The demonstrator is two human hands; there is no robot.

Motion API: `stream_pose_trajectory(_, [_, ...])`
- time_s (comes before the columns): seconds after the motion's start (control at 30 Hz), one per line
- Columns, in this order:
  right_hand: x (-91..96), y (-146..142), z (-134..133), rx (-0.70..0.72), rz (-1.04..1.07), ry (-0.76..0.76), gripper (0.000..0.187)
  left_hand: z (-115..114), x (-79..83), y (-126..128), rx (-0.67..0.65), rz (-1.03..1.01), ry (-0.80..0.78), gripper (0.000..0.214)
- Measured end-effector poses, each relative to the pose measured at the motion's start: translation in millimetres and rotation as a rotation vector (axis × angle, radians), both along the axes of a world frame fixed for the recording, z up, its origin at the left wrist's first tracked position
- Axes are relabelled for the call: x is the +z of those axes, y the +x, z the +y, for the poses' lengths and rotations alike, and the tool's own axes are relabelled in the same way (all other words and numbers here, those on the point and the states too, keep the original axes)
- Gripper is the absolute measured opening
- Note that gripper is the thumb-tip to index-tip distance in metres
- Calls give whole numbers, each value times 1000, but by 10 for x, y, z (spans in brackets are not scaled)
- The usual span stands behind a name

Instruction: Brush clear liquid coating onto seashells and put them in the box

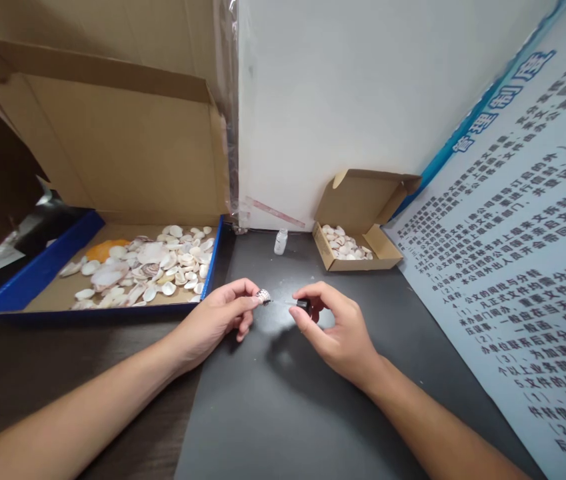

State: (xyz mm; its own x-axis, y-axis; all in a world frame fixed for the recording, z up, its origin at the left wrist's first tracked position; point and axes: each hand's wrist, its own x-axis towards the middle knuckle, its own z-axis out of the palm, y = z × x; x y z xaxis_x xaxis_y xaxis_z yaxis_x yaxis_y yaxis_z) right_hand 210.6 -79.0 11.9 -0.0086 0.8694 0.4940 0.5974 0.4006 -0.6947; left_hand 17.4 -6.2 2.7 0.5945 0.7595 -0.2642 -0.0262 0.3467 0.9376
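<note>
Between the thumb and fingers of my left hand [230, 307] is a small speckled dark-and-white shell [263, 296]. My right hand [335, 327] pinches a black brush cap [304, 306]. From the cap a thin, pale applicator stem points left, its tip close to the shell; whether they touch I cannot tell. Beyond both hands a small clear bottle [281, 242] with a white label stands upright and uncapped on the dark mat [263, 427].
A large blue-sided cardboard box [211, 267] with its lid up holds many pale shells [153, 263] on the left. At back right stands a smaller cardboard box [363, 265] of shells. A white panel [333, 87] rises behind, and a printed sheet [527, 267] slants along the right.
</note>
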Motion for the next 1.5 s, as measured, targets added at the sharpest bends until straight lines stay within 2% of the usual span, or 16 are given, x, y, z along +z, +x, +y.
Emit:
stream_pose_trajectory(0.17, [12, 4, 10, -40, 7, 17, 5, -4, -1, 4, 8, -5, 11, 22])
stream_pose_trajectory(0.47, [-6, -11, -13, 70, 13, 4, 9, -2, -14, -7, -20, -20, 24, 24])
stream_pose_trajectory(0.83, [1, -21, 3, 0, -15, -14, 6, -8, -25, -4, 25, -77, 13, 24])
stream_pose_trajectory(0.97, [1, -24, -6, 9, 15, -5, 7, -12, -43, -5, -9, -49, 59, 24])
stream_pose_trajectory(1.2, [11, -20, -2, -55, 28, 51, 6, -8, -49, -9, -27, -27, 68, 25])
stream_pose_trajectory(1.4, [5, -18, -25, 15, 29, 50, 7, -12, -31, 4, -16, -24, 67, 27])
stream_pose_trajectory(1.5, [10, -25, -7, 4, 22, 35, 6, -16, -11, 6, -6, -35, 45, 28])
